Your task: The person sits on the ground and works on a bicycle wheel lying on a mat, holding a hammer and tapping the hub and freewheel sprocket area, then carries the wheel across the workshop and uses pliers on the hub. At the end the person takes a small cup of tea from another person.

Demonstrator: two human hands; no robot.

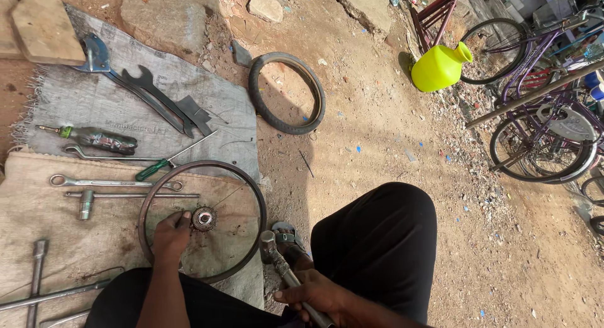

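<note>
Hub (204, 218) sits loose inside the spokeless rim (201, 221); my left hand (170, 235) pinches it, my right hand (314, 294) grips the hammer (280, 265). Spoking remains, I judge.

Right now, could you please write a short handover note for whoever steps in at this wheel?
Left hand: fingers on the hub at the middle of the bare wheel rim, which lies flat on the sacking.
Right hand: gripping a hammer by its handle, head up, beside the knee.
Done: tyre is off and lies on the dirt.
Left: hub remains in the rim. Spanners and a screwdriver lie nearby.
</note>
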